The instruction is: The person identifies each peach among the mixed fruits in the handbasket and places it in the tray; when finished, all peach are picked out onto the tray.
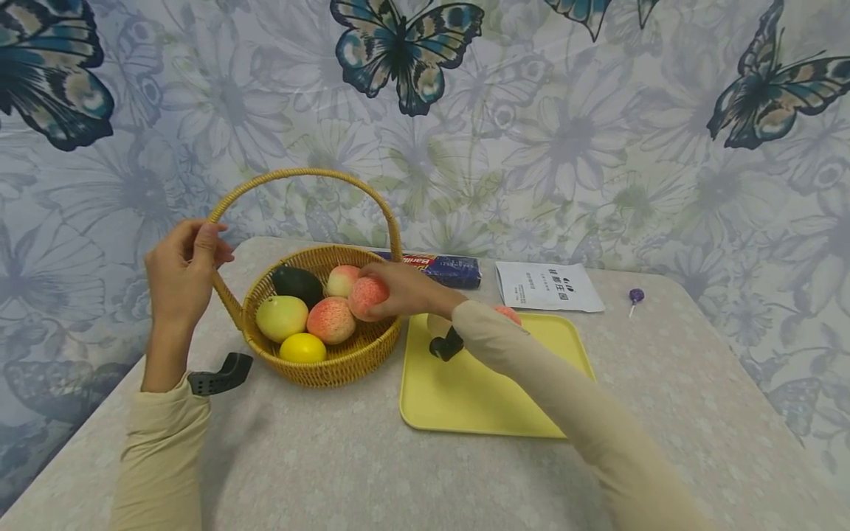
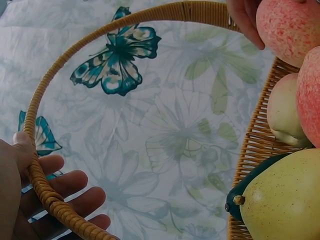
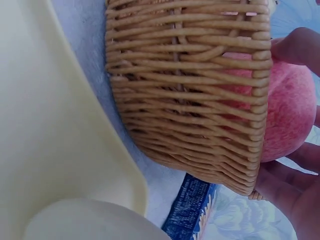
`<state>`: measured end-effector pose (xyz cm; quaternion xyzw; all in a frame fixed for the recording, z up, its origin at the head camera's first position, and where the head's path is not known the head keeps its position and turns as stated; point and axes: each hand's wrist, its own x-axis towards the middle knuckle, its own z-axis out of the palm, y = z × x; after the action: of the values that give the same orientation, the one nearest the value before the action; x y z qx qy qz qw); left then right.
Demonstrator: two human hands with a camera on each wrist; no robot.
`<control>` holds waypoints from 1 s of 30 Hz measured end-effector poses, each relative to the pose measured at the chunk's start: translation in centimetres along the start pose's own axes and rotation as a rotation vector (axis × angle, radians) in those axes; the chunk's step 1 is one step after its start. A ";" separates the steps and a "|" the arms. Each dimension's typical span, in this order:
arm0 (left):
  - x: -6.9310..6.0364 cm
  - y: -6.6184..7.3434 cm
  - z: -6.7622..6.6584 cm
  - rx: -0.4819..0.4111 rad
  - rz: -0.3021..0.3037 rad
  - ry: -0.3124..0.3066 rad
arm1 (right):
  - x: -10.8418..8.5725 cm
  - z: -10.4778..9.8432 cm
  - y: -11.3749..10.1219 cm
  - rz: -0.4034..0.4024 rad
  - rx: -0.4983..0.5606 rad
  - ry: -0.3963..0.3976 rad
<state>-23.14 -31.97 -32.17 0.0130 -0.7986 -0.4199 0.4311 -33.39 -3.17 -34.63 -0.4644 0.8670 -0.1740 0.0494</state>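
Observation:
A wicker basket [image 1: 328,372] stands left of centre with its tall handle [image 1: 302,172] upright. My left hand [image 1: 182,269] holds the left side of that handle, thumb and fingers around it in the left wrist view [image 2: 55,192]. Over the basket's right part, my right hand [image 1: 405,289] grips a red peach [image 1: 368,297]; the right wrist view shows this peach [image 3: 290,110] just past the rim, fingers around it. Inside lie another peach [image 1: 331,321], a paler one [image 1: 342,280], a yellow-green fruit [image 1: 282,318], a dark green fruit [image 1: 297,285] and a yellow lemon [image 1: 302,348].
Right of the basket lies a yellow tray [image 1: 478,402]; a pale round fruit [image 1: 438,325] and a reddish fruit [image 1: 508,315] show there, partly behind my right arm. Farther back are a blue Barilla box [image 1: 454,271] and a white packet [image 1: 547,286]. A purple lollipop [image 1: 636,296] lies at right.

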 end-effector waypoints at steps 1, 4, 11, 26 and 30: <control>0.0 0.0 0.0 0.000 -0.001 -0.001 | -0.1 0.0 0.1 -0.002 0.024 0.011; 0.1 0.0 0.1 -0.002 -0.005 -0.004 | -0.5 0.1 0.1 0.014 0.117 0.042; 0.1 0.1 0.1 -0.002 -0.012 -0.005 | -1.1 0.3 0.4 0.057 0.386 0.097; -0.6 0.4 -0.3 -0.003 -0.018 0.008 | -2.7 0.4 0.2 0.035 0.545 0.081; -0.8 0.6 -0.3 0.000 -0.012 0.008 | -3.4 0.3 0.2 0.039 0.608 0.081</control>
<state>-22.24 -31.46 -32.19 0.0196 -0.7969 -0.4222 0.4317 -31.54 -0.42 -35.25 -0.4041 0.7853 -0.4426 0.1549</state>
